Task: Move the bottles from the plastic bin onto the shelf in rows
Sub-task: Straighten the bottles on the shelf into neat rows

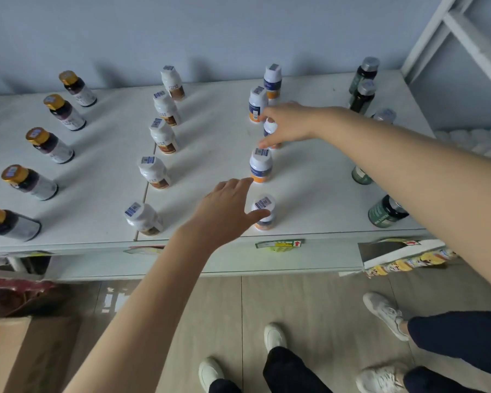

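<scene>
While bottles (260, 168) stand upright | right hand (289, 124) fingers grasp one | left hand (227, 211) fingers released

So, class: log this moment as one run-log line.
left hand: touching front white-capped bottle | right hand: gripping third bottle in same row | shelf: four rows standing | bin: not visible

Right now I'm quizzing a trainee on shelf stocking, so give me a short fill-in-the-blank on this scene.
1. The bottles at the far left have ____ coloured caps.
2. The right hand grips a white-capped bottle in the ____ row from the left.
3. The left hand touches the ____ bottle of that row.
4. The shelf holds ____ rows of bottles.

Missing words: gold; third; nearest; four
</scene>
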